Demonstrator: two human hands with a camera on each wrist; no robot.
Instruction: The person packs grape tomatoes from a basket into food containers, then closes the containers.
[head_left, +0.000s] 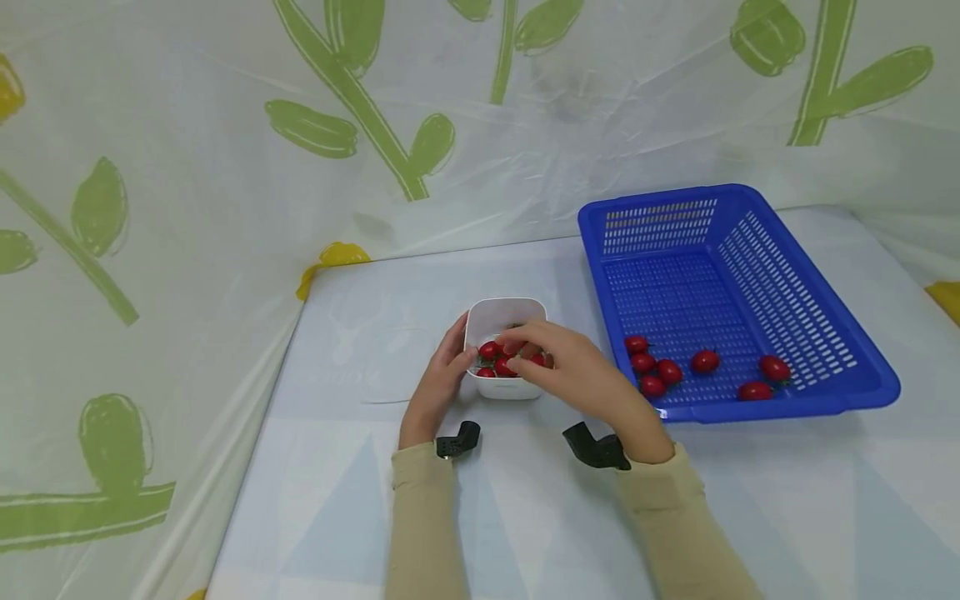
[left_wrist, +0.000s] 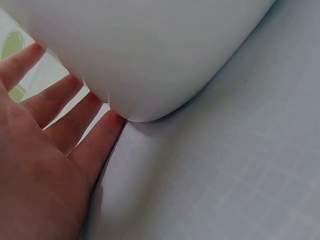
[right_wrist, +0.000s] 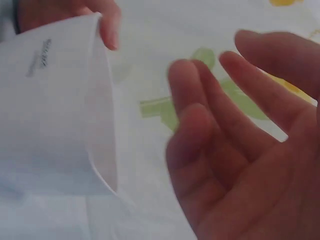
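my left hand [head_left: 437, 379] grips the white container [head_left: 506, 389] by its left edge; my right hand [head_left: 576, 365], loosely curved around nothing, hovers above its right edge, by the red tomatoes [head_left: 489, 350].

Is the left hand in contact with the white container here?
Touching. The left wrist view shows it: the left hand's fingertips rest against the outer wall of the white container, with no gap between.

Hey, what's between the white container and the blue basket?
In the head view, the right hand spans that gap, reaching over the white container; beyond the hand, pale tabletop shows.
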